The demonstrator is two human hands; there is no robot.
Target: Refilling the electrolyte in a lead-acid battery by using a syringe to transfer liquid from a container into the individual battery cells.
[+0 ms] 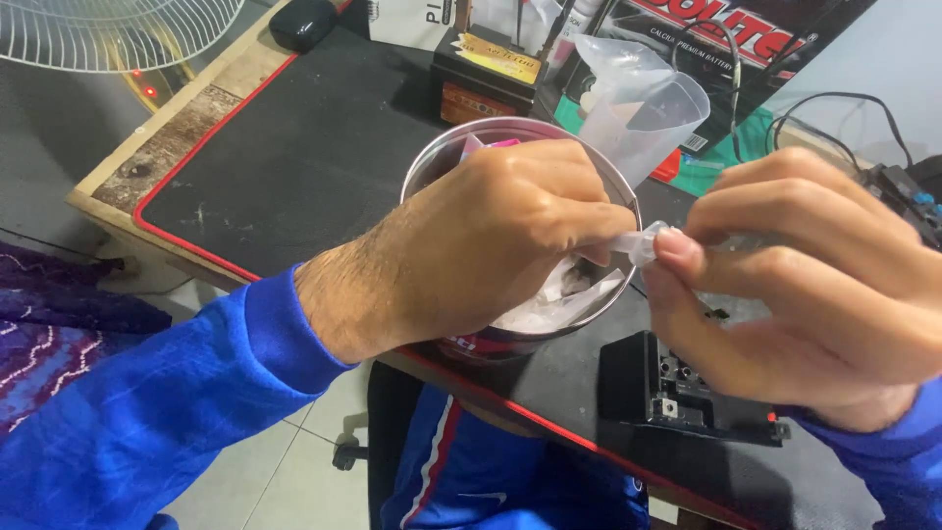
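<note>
My left hand (491, 245) and my right hand (805, 285) meet over a round metal tin (437, 162) on the black desk mat. Both pinch a small clear plastic wrapper (643, 242) between thumb and fingertips. The tin holds white crumpled plastic (549, 309) and something pink at its far rim. My left hand hides most of the tin's inside. Both arms wear blue sleeves.
A black mat with a red border (294, 157) covers the wooden desk. A clear plastic measuring jug (643, 113) stands behind the tin, beside a small black battery (486, 74). A black electronic part (677, 388) lies near the front edge. A white fan (118, 29) is at far left.
</note>
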